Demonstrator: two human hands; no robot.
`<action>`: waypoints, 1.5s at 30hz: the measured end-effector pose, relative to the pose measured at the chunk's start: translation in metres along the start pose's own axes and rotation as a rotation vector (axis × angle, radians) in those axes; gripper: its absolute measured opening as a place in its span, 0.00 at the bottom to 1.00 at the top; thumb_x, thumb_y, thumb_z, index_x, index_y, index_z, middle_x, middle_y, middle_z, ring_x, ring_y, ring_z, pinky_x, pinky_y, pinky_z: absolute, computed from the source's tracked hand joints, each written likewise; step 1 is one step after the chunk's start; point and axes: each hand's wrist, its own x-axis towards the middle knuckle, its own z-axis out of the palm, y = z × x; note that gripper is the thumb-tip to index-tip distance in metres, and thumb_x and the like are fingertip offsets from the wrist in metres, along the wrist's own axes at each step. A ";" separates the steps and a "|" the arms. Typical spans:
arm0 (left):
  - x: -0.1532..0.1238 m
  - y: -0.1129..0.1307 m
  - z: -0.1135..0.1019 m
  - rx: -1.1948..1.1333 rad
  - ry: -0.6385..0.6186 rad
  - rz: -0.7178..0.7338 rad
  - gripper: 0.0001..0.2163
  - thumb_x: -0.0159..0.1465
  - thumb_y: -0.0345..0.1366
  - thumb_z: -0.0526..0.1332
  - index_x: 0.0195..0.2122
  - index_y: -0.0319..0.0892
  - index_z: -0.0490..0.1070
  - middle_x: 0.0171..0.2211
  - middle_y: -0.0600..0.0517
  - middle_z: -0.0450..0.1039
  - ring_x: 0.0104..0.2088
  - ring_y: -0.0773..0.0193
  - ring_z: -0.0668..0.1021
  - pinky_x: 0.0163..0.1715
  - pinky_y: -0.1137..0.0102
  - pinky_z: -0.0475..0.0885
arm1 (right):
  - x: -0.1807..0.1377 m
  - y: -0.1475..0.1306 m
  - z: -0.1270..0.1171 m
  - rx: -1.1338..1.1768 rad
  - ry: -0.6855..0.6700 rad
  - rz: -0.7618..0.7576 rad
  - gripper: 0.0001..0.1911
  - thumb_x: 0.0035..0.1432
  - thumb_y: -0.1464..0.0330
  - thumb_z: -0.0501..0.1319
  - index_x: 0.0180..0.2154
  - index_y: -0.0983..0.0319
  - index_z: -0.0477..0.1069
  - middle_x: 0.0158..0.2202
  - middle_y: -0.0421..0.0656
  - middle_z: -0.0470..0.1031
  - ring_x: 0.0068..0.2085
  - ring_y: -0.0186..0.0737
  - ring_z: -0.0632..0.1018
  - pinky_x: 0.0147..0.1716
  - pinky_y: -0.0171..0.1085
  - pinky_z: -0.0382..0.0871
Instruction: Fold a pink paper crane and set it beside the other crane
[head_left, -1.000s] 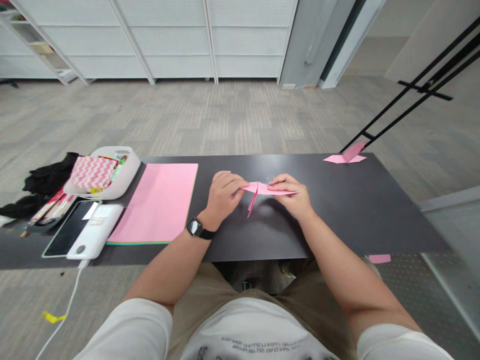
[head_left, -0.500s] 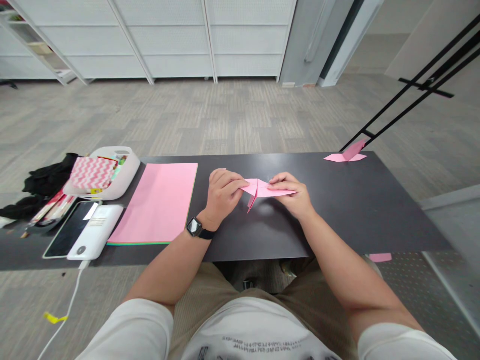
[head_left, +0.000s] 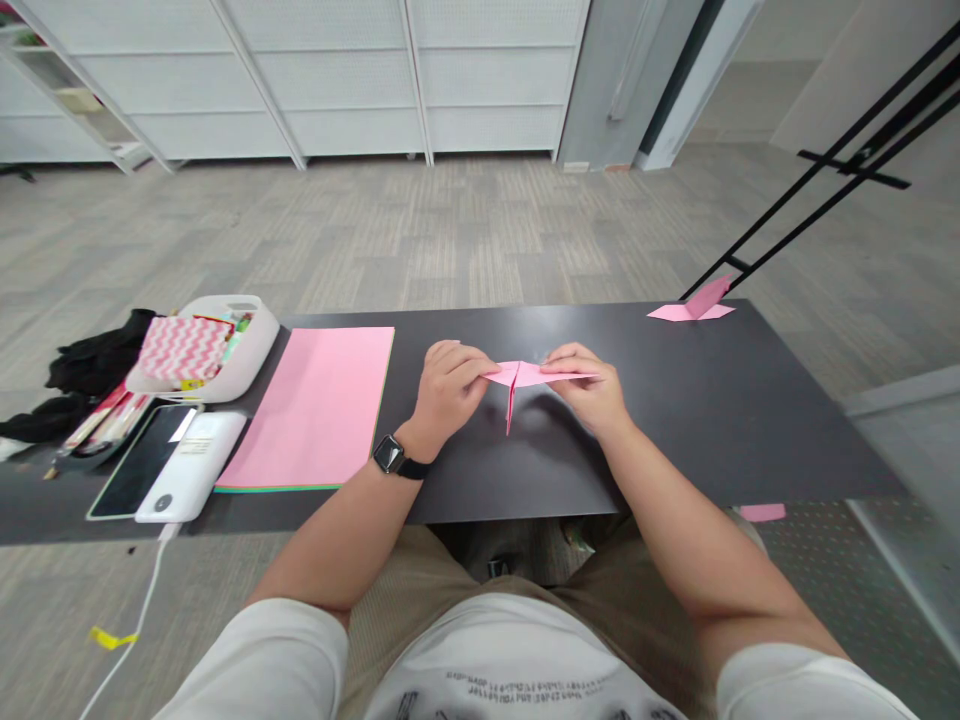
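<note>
A small folded pink paper piece is held just above the black table, near its middle. My left hand, with a watch on its wrist, pinches the left end of the piece. The right end is pinched by my right hand. Between the two hands a narrow pink flap hangs down towards the table top.
A stack of pink sheets lies left of my hands. Further left are a white tray holding patterned paper, a phone, a white power bank and black cloth. Another folded pink piece sits at the far right corner.
The hanging flap has swung from slanting left to nearly straight down, and the folded piece sits flatter between my hands. Both hands stay in place.
</note>
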 end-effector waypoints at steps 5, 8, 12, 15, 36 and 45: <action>0.000 0.008 0.001 -0.063 -0.123 -0.021 0.06 0.69 0.32 0.67 0.45 0.48 0.81 0.44 0.51 0.85 0.47 0.58 0.83 0.57 0.56 0.70 | -0.001 0.000 0.002 -0.023 0.017 -0.005 0.05 0.65 0.58 0.73 0.41 0.49 0.88 0.39 0.44 0.82 0.41 0.44 0.82 0.46 0.48 0.78; 0.001 0.014 0.001 -0.079 -0.096 0.009 0.04 0.70 0.33 0.68 0.45 0.47 0.82 0.43 0.51 0.84 0.45 0.58 0.82 0.52 0.58 0.72 | -0.001 0.000 0.003 -0.082 0.032 -0.023 0.06 0.67 0.58 0.71 0.41 0.50 0.87 0.38 0.44 0.82 0.41 0.45 0.81 0.46 0.49 0.78; 0.001 0.017 0.002 -0.137 -0.031 0.029 0.05 0.72 0.30 0.65 0.42 0.46 0.81 0.39 0.52 0.83 0.41 0.61 0.82 0.46 0.62 0.73 | -0.001 0.004 0.005 -0.118 -0.004 -0.016 0.12 0.67 0.56 0.71 0.49 0.50 0.85 0.43 0.45 0.82 0.44 0.46 0.82 0.49 0.50 0.79; 0.000 0.018 0.002 -0.199 0.004 -0.013 0.05 0.72 0.30 0.64 0.42 0.46 0.80 0.39 0.51 0.84 0.42 0.61 0.83 0.47 0.62 0.75 | -0.001 0.007 0.006 -0.112 -0.075 0.014 0.17 0.65 0.53 0.72 0.52 0.51 0.83 0.47 0.46 0.83 0.48 0.47 0.83 0.51 0.49 0.79; -0.002 0.017 -0.003 -0.141 0.018 0.005 0.03 0.71 0.33 0.67 0.41 0.49 0.80 0.44 0.50 0.82 0.47 0.58 0.82 0.53 0.57 0.76 | 0.000 -0.009 0.003 -0.223 0.091 -0.118 0.06 0.66 0.57 0.72 0.40 0.48 0.88 0.39 0.44 0.84 0.39 0.45 0.83 0.44 0.48 0.79; -0.002 0.017 -0.004 -0.124 0.002 -0.026 0.04 0.73 0.36 0.66 0.39 0.49 0.79 0.40 0.52 0.84 0.44 0.58 0.83 0.57 0.54 0.76 | 0.000 -0.013 0.006 -0.272 0.127 -0.148 0.08 0.68 0.61 0.68 0.39 0.47 0.88 0.39 0.44 0.84 0.40 0.45 0.84 0.43 0.48 0.81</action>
